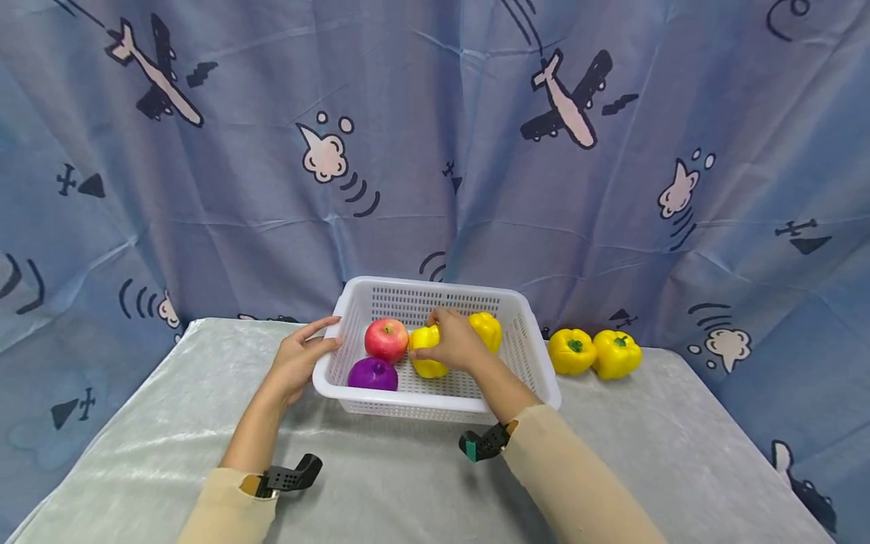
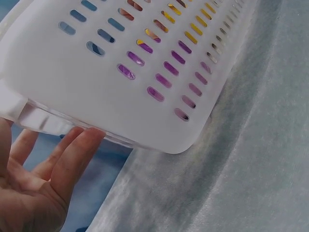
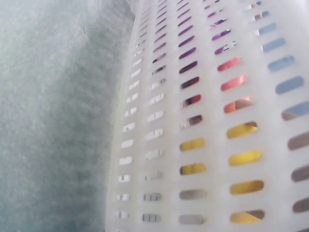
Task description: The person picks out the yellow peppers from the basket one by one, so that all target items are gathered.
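Observation:
A white perforated plastic basket (image 1: 435,404) stands on the cloth-covered table. My left hand (image 1: 297,363) holds its left rim, with several fingers (image 2: 79,150) against the rim's underside in the left wrist view. Inside the basket, my right hand (image 1: 458,344) grips a yellow bell pepper (image 1: 430,368) from above, its thumb across the pepper's near side. Left of that pepper lies a red apple (image 1: 386,340), and in front of the apple is a round purple fruit or vegetable (image 1: 372,375). Another yellow bell pepper (image 1: 486,331) sits behind the right hand, partly hidden.
Two more yellow bell peppers, one (image 1: 572,352) nearer the basket and one (image 1: 617,355) farther right, stand side by side on the table (image 1: 381,483). A blue patterned curtain (image 1: 435,151) hangs directly behind the table. The right wrist view shows mostly the basket's slotted wall (image 3: 212,137).

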The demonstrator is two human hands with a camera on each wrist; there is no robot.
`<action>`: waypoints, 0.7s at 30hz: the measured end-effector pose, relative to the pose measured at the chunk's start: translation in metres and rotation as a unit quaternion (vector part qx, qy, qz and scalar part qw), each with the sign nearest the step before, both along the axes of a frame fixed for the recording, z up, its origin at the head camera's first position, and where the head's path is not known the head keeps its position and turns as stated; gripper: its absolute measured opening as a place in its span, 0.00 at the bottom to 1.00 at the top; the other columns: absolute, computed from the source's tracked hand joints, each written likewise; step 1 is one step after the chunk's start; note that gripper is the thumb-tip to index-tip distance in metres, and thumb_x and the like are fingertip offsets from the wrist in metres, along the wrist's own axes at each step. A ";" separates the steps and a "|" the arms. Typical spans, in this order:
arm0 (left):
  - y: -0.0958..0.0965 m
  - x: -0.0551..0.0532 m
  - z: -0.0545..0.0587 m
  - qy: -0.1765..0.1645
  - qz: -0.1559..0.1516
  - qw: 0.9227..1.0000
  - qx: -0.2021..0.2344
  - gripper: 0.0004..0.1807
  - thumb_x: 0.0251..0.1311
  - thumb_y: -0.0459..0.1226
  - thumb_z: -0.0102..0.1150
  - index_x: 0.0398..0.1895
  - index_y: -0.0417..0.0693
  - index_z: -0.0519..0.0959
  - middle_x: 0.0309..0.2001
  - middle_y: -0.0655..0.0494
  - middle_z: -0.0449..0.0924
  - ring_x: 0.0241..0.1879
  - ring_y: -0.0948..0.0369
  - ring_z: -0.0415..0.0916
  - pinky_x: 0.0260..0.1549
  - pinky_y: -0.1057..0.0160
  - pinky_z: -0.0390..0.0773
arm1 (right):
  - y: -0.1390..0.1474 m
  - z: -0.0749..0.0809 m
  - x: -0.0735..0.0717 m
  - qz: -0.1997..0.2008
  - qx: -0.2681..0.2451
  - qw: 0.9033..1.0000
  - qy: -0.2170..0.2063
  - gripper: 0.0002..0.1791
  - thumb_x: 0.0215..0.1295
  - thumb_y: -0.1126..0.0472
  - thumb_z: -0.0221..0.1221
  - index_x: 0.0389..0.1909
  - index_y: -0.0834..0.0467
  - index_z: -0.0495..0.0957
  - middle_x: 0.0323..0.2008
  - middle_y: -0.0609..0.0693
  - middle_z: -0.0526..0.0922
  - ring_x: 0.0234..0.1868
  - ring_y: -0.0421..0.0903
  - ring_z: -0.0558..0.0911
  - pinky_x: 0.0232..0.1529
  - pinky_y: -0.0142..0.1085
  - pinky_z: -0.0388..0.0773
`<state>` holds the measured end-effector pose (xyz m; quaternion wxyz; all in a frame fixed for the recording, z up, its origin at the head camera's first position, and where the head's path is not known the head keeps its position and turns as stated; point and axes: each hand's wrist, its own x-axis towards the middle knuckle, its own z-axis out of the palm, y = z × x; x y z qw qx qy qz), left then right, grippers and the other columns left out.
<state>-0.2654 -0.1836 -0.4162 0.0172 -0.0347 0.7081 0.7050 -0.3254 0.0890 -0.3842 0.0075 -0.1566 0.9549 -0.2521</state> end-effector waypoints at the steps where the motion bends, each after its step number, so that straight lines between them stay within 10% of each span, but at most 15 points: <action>1: 0.000 0.000 -0.001 -0.001 0.000 1.000 -0.001 0.31 0.68 0.36 0.59 0.74 0.51 0.67 0.68 0.35 0.72 0.48 0.59 0.83 0.42 0.59 0.86 | 0.000 0.000 0.000 0.000 -0.004 1.000 -0.002 0.35 0.50 0.47 0.78 0.54 0.57 0.73 0.50 0.54 0.80 0.50 0.51 0.76 0.58 0.45 0.80; 10: 0.000 -0.001 0.001 0.003 -0.001 1.000 0.001 0.31 0.67 0.37 0.60 0.74 0.50 0.67 0.69 0.34 0.71 0.48 0.59 0.82 0.42 0.60 0.86 | -0.001 0.006 -0.002 0.004 -0.013 1.000 0.007 0.46 0.55 0.51 0.75 0.74 0.54 0.66 0.73 0.59 0.68 0.73 0.59 0.67 0.71 0.55 0.69; 21: 0.000 -0.001 0.001 -0.005 0.002 1.000 -0.003 0.31 0.67 0.36 0.59 0.74 0.51 0.67 0.69 0.35 0.72 0.46 0.62 0.82 0.42 0.60 0.86 | -0.001 0.007 0.002 0.013 -0.008 0.999 0.030 0.42 0.57 0.51 0.73 0.73 0.49 0.68 0.74 0.57 0.68 0.73 0.59 0.68 0.70 0.57 0.69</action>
